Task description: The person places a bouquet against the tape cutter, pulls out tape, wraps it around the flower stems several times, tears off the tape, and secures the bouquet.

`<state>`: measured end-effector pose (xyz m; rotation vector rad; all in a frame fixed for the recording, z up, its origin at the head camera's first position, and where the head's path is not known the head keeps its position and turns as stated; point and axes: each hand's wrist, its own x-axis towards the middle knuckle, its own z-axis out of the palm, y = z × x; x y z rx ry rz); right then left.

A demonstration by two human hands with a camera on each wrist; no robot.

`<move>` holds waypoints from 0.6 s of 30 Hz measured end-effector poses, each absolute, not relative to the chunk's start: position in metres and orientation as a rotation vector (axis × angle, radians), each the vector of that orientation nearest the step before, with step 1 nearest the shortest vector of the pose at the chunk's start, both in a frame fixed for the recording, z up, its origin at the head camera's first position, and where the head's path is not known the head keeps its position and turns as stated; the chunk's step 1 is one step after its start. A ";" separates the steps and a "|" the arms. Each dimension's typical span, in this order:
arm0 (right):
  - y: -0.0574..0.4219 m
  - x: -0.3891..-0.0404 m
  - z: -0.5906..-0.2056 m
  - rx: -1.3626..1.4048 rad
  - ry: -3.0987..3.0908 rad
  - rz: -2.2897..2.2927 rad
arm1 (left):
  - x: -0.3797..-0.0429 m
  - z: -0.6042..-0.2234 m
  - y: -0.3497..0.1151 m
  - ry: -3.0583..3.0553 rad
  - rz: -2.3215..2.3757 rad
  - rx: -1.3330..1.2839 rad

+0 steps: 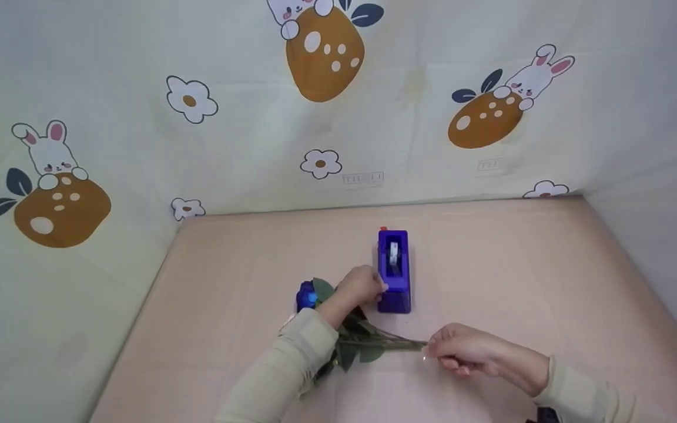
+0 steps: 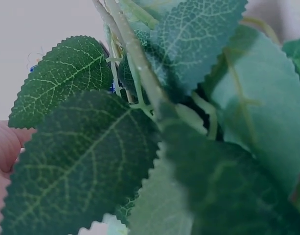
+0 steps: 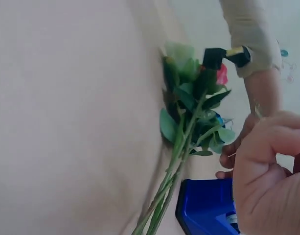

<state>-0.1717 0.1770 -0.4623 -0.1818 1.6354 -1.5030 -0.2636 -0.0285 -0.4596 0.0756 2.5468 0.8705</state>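
On the near side of the blue tape dispenser [image 1: 395, 301] lies a bunch of flowers [image 1: 369, 354]. Its blooms and leaves sit near left of the dispenser, and the slim green stems [image 1: 398, 344] run together past the dispenser's right edge. A blue bloom [image 1: 305, 296] and a red bloom [image 3: 222, 74] show; the leaves [image 2: 83, 164] are dark green, saw-edged and pale-veined. The cream left sleeve [image 1: 280, 365], near left of the dispenser, crosses over the bunch and hides part of it.

Near right of the dispenser, by the stem ends, the right hand [image 1: 469, 351] has a narrow grip, thumb and forefinger pinching a clear strip [image 1: 425, 353]. The left hand [image 1: 364, 286] is at the dispenser's left side, fingertips against its edge; whether its grip holds anything, I cannot tell.

The dispenser stands lengthwise, a tape roll [image 1: 394, 254] in its slot. Around it spreads the pinkish table [image 1: 503, 264]; beyond rises a pale backdrop [image 1: 244, 153] printed with rabbits, brown fruit and white flowers.
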 end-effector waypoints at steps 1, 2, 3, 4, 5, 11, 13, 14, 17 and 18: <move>0.178 -0.169 -0.464 -0.186 1.664 -1.497 | -0.264 -0.460 -0.028 2.545 0.870 0.075; 0.178 -0.168 -0.466 -0.192 1.689 -1.494 | -0.264 -0.460 -0.028 2.544 0.871 0.074; 0.179 -0.167 -0.468 -0.192 1.709 -1.491 | -0.264 -0.460 -0.028 2.544 0.871 0.073; 0.179 -0.167 -0.470 -0.189 1.720 -1.486 | -0.264 -0.460 -0.027 2.545 0.869 0.073; 0.180 -0.167 -0.472 -0.187 1.729 -1.483 | -0.264 -0.460 -0.027 2.549 0.872 0.076; 0.183 -0.170 -0.485 -0.133 1.818 -1.446 | -0.264 -0.459 -0.027 2.543 0.892 0.081; 0.183 -0.170 -0.490 -0.122 1.864 -1.409 | -0.264 -0.459 -0.027 2.545 0.888 0.084; 0.183 -0.170 -0.492 -0.122 1.887 -1.391 | -0.264 -0.459 -0.027 2.543 0.891 0.083; 0.182 -0.169 -0.498 -0.130 1.951 -1.349 | -0.264 -0.459 -0.027 2.545 0.902 0.080; 0.181 -0.169 -0.499 -0.123 1.972 -1.337 | -0.264 -0.459 -0.027 2.543 0.906 0.077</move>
